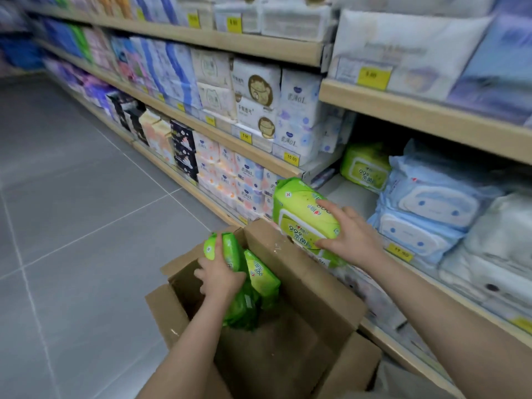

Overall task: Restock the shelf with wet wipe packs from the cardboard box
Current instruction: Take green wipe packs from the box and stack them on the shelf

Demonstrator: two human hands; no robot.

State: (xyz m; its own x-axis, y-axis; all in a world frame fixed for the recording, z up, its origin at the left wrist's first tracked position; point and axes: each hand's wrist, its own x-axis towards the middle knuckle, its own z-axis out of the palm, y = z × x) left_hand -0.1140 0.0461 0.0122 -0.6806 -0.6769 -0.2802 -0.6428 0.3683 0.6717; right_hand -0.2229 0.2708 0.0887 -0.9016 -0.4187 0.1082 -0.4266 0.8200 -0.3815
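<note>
An open cardboard box (311, 286) stands on the floor below me, with several green wet wipe packs (263, 276) upright inside. My left hand (220, 279) reaches into the box and grips one green pack (227, 249) at its far left. My right hand (351, 234) holds another green pack (299, 214) in the air, just in front of the shelf edge. On the shelf board (354, 197) behind it stands one green pack (365, 165), with bare white board to its left.
Light blue wipe packs (431, 208) and white packs (501, 254) fill the shelf to the right. Tissue and pad packs line the shelves to the left. A wooden shelf (431, 116) overhangs the gap. Grey tiled floor (72, 226) lies left of the box.
</note>
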